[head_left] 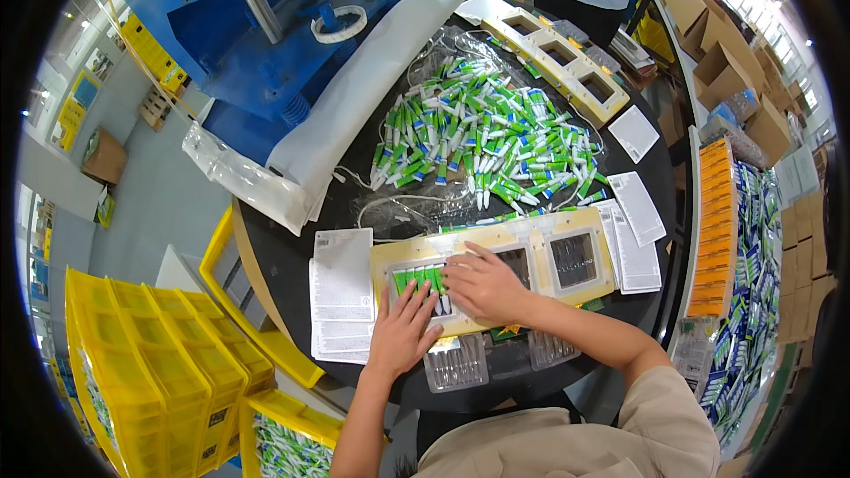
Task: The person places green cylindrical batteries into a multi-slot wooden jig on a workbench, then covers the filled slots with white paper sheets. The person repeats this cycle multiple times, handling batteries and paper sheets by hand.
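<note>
Both hands rest on a cream frame (460, 237) with three square openings, lying near me on a round black table. Its left opening holds a row of small green-and-white tubes (416, 276). My left hand (403, 336) lies over the tubes' lower ends, its fingers stretched out and apart. From the right, my right hand (485, 285) reaches across the frame with fingers spread against the row's right end. Neither hand visibly grips anything. Clear ribbed plastic shows in the right opening (574, 260); my right hand partly hides the middle one.
Beyond the frame lies a big heap of similar tubes (482, 133). White printed cards (343, 274) flank the frame, and clear blister trays (456, 363) lie at its near edge. A blue press (239, 62) stands far left; yellow crates (159, 363) are near left. A second frame (558, 57) sits farther back.
</note>
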`<state>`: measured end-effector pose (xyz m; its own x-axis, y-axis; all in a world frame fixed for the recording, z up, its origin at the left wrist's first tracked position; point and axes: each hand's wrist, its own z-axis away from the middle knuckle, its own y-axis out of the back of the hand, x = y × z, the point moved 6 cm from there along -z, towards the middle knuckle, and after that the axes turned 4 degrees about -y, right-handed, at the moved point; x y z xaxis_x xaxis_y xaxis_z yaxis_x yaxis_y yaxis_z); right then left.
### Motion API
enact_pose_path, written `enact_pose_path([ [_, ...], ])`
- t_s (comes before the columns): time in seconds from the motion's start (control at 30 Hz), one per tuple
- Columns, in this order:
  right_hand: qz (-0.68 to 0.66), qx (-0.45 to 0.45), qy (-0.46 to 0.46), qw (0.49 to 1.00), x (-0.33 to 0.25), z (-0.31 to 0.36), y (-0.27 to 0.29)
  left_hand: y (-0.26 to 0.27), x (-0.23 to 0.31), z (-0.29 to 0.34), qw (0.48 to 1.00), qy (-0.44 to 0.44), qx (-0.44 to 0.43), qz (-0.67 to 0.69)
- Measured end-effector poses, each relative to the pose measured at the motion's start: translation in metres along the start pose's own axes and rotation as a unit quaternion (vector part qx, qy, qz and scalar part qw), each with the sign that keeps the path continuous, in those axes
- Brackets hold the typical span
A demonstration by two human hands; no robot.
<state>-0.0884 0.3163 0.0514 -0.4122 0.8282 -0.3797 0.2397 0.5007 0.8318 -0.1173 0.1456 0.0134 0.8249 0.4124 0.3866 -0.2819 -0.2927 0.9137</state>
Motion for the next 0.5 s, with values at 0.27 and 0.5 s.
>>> enact_pose_path([
  [0.27, 0.105, 0.087, -0.367, 0.92, 0.16, -0.112, -0.021, 0.054, -0.045, -0.067, 0.971, 0.045, 0.212, 0.105],
  [0.5, -0.01, 0.123, -0.339, 0.933, 0.173, -0.096, -0.005, 0.025, -0.122, -0.239, 0.988, 0.037, 0.151, -0.007],
])
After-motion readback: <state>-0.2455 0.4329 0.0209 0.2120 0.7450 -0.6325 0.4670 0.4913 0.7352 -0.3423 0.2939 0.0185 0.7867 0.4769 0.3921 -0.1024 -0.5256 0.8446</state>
